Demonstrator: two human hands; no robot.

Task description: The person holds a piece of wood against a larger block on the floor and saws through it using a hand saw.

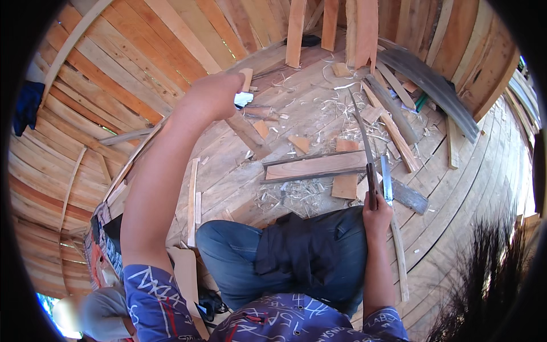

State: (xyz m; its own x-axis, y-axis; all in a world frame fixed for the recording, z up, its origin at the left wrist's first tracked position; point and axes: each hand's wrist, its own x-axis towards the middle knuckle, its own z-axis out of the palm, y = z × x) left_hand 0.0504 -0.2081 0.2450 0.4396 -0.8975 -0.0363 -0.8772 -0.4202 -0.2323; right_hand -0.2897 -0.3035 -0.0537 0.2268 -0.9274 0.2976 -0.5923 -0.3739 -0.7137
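My right hand is closed around the dark handle of a machete, its long narrow blade pointing away from me over the floor. Just right of the handle lies a shiny bluish flat strip. My left arm stretches far out to the left. The left hand is curled at a small pale wood piece and seems to grip it, though most fingers are hidden. A white scrap shows by that hand, with a short plank below. Before my knees, a reddish board sits in a dark-edged frame.
Shavings and offcuts litter the plank floor. Upright boards stand at the back. A dark grey curved board and loose strips lie at far right. A slatted wooden wall curves along the left. Another person's leg shows at lower left.
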